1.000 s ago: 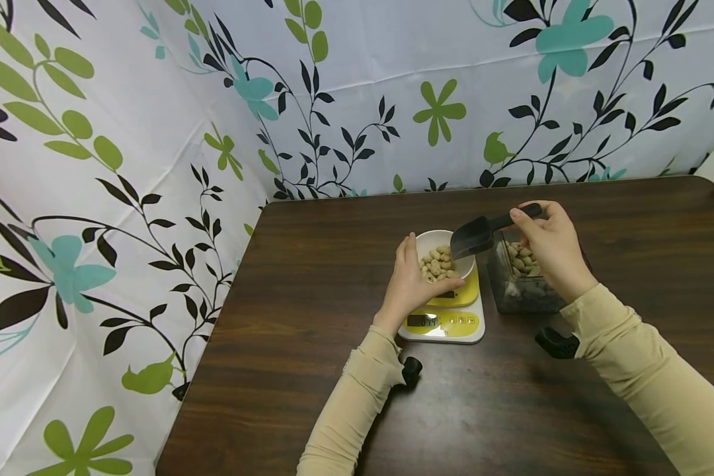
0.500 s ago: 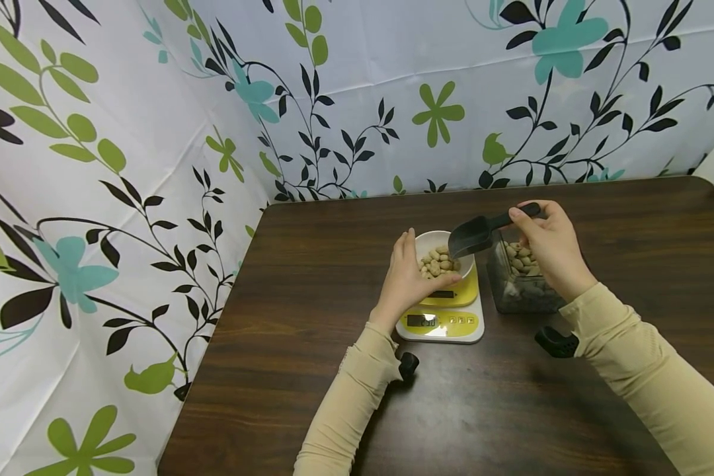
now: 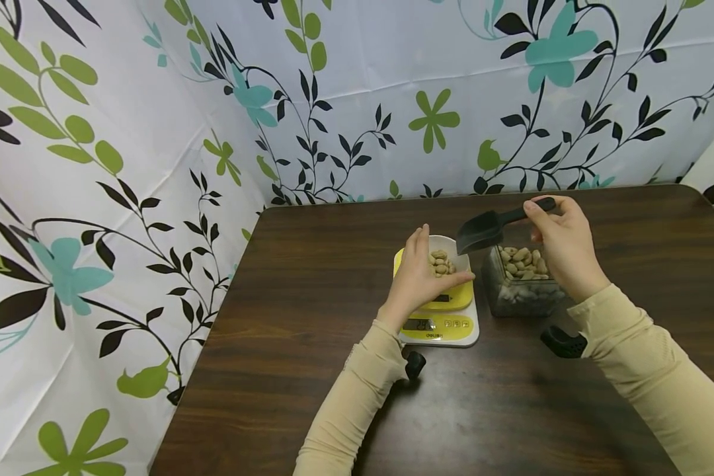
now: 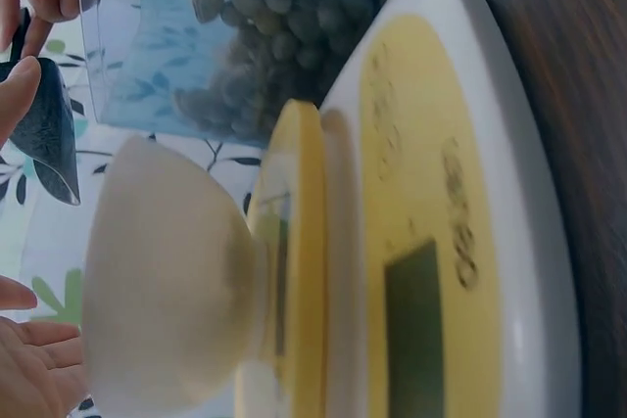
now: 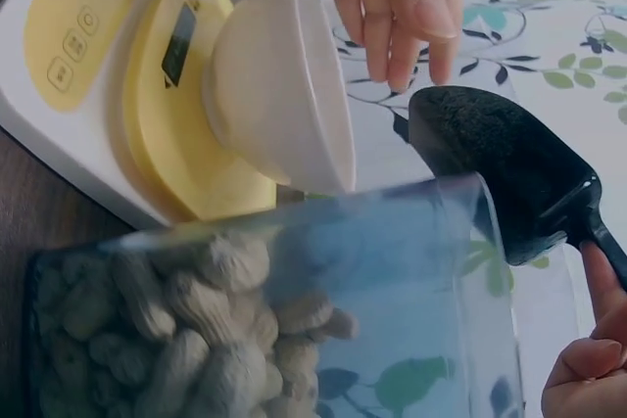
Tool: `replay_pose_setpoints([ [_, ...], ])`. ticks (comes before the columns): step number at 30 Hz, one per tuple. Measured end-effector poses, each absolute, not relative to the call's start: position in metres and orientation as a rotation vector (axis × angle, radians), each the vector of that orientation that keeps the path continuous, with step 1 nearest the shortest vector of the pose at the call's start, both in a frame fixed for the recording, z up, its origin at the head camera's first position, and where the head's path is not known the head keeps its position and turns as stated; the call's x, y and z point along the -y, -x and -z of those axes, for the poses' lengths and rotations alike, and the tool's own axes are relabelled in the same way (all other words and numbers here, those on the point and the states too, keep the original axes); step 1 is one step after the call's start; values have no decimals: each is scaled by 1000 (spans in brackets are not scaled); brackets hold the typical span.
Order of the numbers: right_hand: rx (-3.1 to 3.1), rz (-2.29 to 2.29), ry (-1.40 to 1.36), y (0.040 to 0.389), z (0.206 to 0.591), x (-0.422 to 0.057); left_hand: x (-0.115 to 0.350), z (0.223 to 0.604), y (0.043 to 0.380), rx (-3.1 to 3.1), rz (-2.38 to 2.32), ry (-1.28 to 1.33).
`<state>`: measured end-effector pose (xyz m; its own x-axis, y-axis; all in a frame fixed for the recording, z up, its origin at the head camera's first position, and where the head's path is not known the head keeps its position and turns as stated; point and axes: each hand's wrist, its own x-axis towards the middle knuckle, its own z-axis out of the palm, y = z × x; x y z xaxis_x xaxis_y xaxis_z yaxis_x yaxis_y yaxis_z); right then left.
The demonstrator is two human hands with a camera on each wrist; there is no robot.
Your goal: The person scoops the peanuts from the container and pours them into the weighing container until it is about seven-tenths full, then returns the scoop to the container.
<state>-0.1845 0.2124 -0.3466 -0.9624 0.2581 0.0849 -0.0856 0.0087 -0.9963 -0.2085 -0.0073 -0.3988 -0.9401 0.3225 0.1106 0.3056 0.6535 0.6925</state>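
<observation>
My right hand (image 3: pixel 562 248) pinches the handle of a black scoop (image 3: pixel 480 231) between thumb and fingers. No peanuts show in the scoop's blade, which is raised between the bowl and the container. A white bowl (image 4: pixel 167 271) stands on the yellow platform of a white kitchen scale (image 3: pixel 443 336), with peanuts in the shell (image 3: pixel 441 263) inside it. Beside the bowl is my left hand (image 3: pixel 419 281), thumb and fingers spread and mostly straight; in the right wrist view its fingertips are apart from the rim. It covers part of the bowl from above.
Right of the scale, close by, a clear rectangular container (image 3: pixel 514 303) holds many peanuts (image 5: pixel 206 310). All of it stands on a dark wood table (image 3: pixel 309 297). A white cloth with leaf prints (image 3: pixel 345 86) hangs behind and to the left.
My right hand has drawn the scoop slightly right, away from over the bowl. The left hand has eased off the bowl's edge. Digits on the scale's display have changed.
</observation>
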Motion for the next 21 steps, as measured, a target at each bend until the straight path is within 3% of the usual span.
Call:
replay_pose_setpoints([
  [8,1627,-2260,69,183,343,-228,-11,389,204,-2789,-1182,-649],
  [21,1337,-2288,165,178,344,-261,-38,386,196,-2733,-1108,-783],
])
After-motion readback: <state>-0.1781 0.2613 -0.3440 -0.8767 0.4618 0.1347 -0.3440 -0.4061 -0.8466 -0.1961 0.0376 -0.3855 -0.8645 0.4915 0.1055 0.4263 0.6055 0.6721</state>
